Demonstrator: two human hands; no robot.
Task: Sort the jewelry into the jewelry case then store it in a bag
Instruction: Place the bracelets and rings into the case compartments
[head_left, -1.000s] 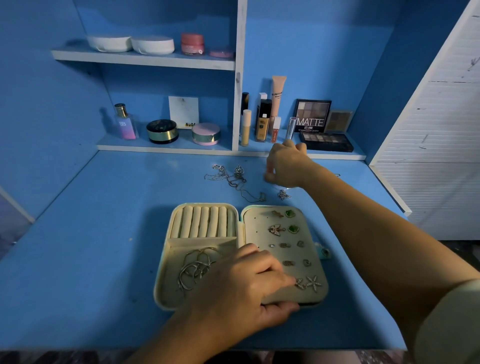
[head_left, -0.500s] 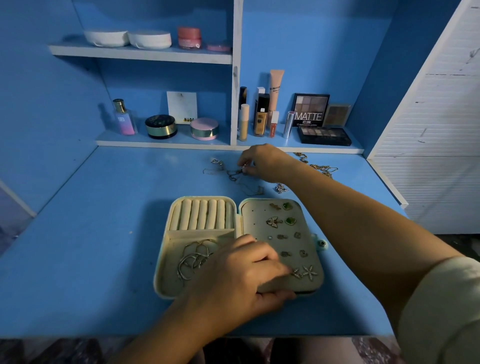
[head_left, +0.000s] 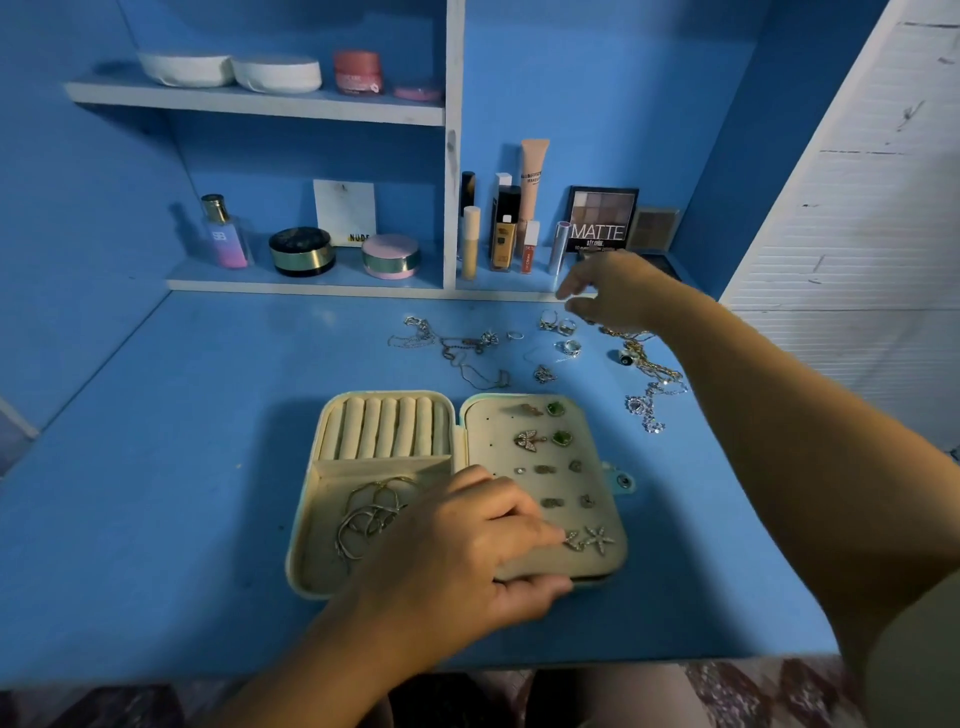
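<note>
Cream and soft, the jewelry case (head_left: 306, 519) lies open and flat on the blue counter (head_left: 156, 467), close to the person. Open like this, it is longest from left to right. Its fold runs straight away from the person, and a small snap tab (head_left: 623, 481) sticks out on its right side.

The left half has ring rolls (head_left: 384, 428) at the far end. Silver hoops (head_left: 369, 514) lie in the tray at the near end. The right half is a flat pad with earrings on it: green stones (head_left: 556, 409), a butterfly (head_left: 530, 440) and starfish earrings (head_left: 597, 540).

The left hand (head_left: 457, 551) lies on the near edge of the case. Its fingers curl over the pad and its thumb sits against the front rim, so its grip has the case.

The right hand (head_left: 623, 291) is far back, near the shelf (head_left: 311, 285), just over some rings (head_left: 558, 325). Its fingers are blurry, so I cannot tell if its grip has anything.

Behind the case, thin silver chains (head_left: 467, 353) lie in a tangle. A gold chain (head_left: 649, 364) lies to the right, partly under the right arm. On the shelf stand a perfume bottle (head_left: 223, 234) and a box that says MATTE (head_left: 602, 218).
</note>
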